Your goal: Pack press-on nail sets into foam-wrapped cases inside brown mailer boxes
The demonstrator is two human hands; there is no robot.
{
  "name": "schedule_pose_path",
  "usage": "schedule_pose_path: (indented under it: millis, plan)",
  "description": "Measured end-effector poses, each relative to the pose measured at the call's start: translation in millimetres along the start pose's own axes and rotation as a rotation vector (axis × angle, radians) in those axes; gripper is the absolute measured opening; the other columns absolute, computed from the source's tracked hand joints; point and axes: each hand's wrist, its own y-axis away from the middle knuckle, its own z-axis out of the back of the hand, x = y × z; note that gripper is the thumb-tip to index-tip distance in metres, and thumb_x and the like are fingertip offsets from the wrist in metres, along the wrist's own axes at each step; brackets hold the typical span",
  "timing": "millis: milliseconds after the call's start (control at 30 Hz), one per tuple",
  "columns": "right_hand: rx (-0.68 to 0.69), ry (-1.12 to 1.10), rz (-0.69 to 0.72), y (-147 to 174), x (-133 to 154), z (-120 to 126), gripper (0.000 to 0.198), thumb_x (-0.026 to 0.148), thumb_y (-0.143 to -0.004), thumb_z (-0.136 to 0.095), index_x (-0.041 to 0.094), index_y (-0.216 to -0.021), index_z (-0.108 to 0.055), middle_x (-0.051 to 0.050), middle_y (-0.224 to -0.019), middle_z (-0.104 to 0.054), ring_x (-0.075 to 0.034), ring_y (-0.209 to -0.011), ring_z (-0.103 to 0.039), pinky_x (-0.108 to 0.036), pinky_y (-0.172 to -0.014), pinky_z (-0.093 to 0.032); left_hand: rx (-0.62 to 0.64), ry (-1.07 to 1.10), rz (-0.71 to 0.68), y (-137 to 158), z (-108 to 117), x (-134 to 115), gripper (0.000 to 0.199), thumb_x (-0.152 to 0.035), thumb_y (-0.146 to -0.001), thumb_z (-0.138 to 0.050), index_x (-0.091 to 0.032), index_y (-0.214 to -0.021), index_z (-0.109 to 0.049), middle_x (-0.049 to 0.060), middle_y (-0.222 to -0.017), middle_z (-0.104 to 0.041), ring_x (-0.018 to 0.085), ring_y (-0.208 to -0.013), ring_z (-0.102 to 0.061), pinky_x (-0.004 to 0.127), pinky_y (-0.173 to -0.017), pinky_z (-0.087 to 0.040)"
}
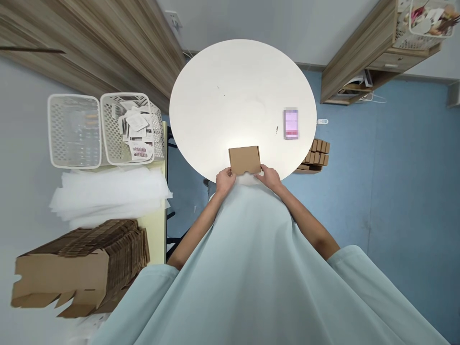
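A small brown cardboard box [245, 160] lies at the near edge of the round white table [233, 86], its lid down and a notch showing in its front edge. My left hand [225, 181] grips the near left corner, with thumb and fingers closed there. At the near right corner, my right hand [269, 177] pinches the box in the same way. Whitish material shows between my hands, below the front edge; what it is I cannot make out. The inside of the box is hidden.
A phone [291, 124] lies on the table's right side. To the left are white baskets [108, 143], one with packets, white foam sheets [111, 194] and stacked flat cardboard boxes [86, 268]. Several small folded boxes [318, 152] sit low at the right, by a wooden cabinet [359, 52].
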Motion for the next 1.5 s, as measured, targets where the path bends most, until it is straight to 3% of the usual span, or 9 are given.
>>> schedule_pose_path:
  millis: [167, 333, 567, 767, 933, 1033, 1167, 1300, 1500]
  plan:
    - [-0.038, -0.073, 0.003, -3.9, -4.4, -5.2, 0.035, 0.033, -0.113, -0.049, 0.021, -0.14, -0.069, -0.012, -0.126, -0.081, -0.032, -0.114, -0.075, -0.038, -0.094, -0.054, -0.067, 0.102, 0.071, -6.5, -10.1, 11.2, 0.039, -0.01, -0.093, -0.06, -0.015, -0.127, -0.079, 0.013, -0.13, -0.081, 0.027, -0.125, -0.076, 0.036, -0.11, -0.055]
    - [-0.048, -0.172, -0.023, -16.2, -11.1, -15.2, 0.031, 0.024, -0.109, -0.054, 0.023, -0.135, -0.072, -0.009, -0.131, -0.081, -0.029, -0.121, -0.075, -0.037, -0.098, -0.055, -0.092, 0.009, 0.091, -13.4, -15.7, 17.6, 0.039, -0.009, -0.093, -0.059, -0.016, -0.126, -0.08, 0.014, -0.13, -0.081, 0.028, -0.129, -0.074, 0.039, -0.113, -0.054]
    - [-0.106, -0.286, -0.077, -33.2, -24.7, -27.9, 0.043, 0.027, -0.1, -0.066, 0.02, -0.142, -0.067, -0.011, -0.136, -0.076, -0.027, -0.112, -0.075, -0.04, -0.101, -0.058, -0.091, -0.018, 0.124, -20.9, -14.1, 17.4, 0.039, -0.008, -0.091, -0.066, -0.016, -0.127, -0.078, 0.016, -0.134, -0.079, 0.03, -0.133, -0.072, 0.04, -0.117, -0.052]
    - [-0.151, -0.497, 0.028, -37.4, -31.9, -33.2, 0.049, 0.027, -0.094, -0.065, 0.019, -0.142, -0.069, -0.014, -0.147, -0.07, -0.027, -0.118, -0.074, -0.046, -0.111, -0.059, -0.021, 0.223, 0.085, -12.4, -8.2, 8.2, 0.059, -0.001, -0.089, -0.064, -0.01, -0.147, -0.066, 0.018, -0.15, -0.07, 0.025, -0.14, -0.068, 0.037, -0.121, -0.051]
    - [-0.211, -0.67, 0.129, -21.3, -26.7, -12.1, 0.046, 0.048, -0.1, -0.063, 0.024, -0.137, -0.075, -0.008, -0.146, -0.073, -0.028, -0.136, -0.067, -0.046, -0.115, -0.057, -0.064, 0.29, 0.009, 9.3, 10.7, -3.5, 0.052, -0.025, -0.099, -0.071, -0.01, -0.148, -0.065, 0.019, -0.147, -0.071, 0.027, -0.14, -0.067, 0.039, -0.122, -0.051]
    - [-0.242, -0.623, 0.111, -8.3, -20.7, 8.2, 0.047, 0.058, -0.106, -0.055, 0.023, -0.123, -0.082, -0.006, -0.135, -0.079, -0.03, -0.131, -0.07, -0.044, -0.115, -0.056, -0.112, 0.277, 0.003, 14.9, 22.2, -7.6, 0.051, -0.043, -0.102, -0.07, -0.012, -0.142, -0.07, 0.017, -0.136, -0.078, 0.03, -0.132, -0.072, 0.042, -0.118, -0.054]
    - [-0.221, -0.568, 0.031, -2.8, -18.6, 20.6, 0.055, 0.066, -0.106, -0.053, 0.022, -0.112, -0.086, -0.006, -0.122, -0.083, -0.031, -0.118, -0.075, -0.044, -0.108, -0.058, -0.058, 0.298, 0.069, 7.4, 26.7, -6.6, 0.053, -0.048, -0.099, -0.071, -0.012, -0.138, -0.072, 0.015, -0.119, -0.082, 0.029, -0.116, -0.077, 0.042, -0.107, -0.059]
    - [-0.211, -0.672, 0.033, -7.8, -25.6, 14.3, 0.055, 0.066, -0.101, -0.063, 0.02, -0.124, -0.082, -0.01, -0.132, -0.08, -0.03, -0.118, -0.075, -0.043, -0.109, -0.056, -0.002, 0.347, 0.046, -1.8, 23.6, -1.7, 0.057, -0.045, -0.097, -0.073, -0.013, -0.143, -0.069, 0.015, -0.12, -0.08, 0.025, -0.108, -0.077, 0.039, -0.101, -0.061]
    - [-0.154, -0.776, 0.095, -11.2, -37.4, 6.7, 0.064, 0.062, -0.103, -0.061, 0.026, -0.156, -0.062, -0.011, -0.157, -0.064, -0.025, -0.122, -0.069, -0.04, -0.106, -0.058, 0.061, 0.358, -0.015, -7.8, 20.4, 2.7, 0.061, -0.051, -0.097, -0.072, -0.018, -0.148, -0.066, 0.01, -0.112, -0.075, 0.02, -0.096, -0.075, 0.036, -0.093, -0.063]
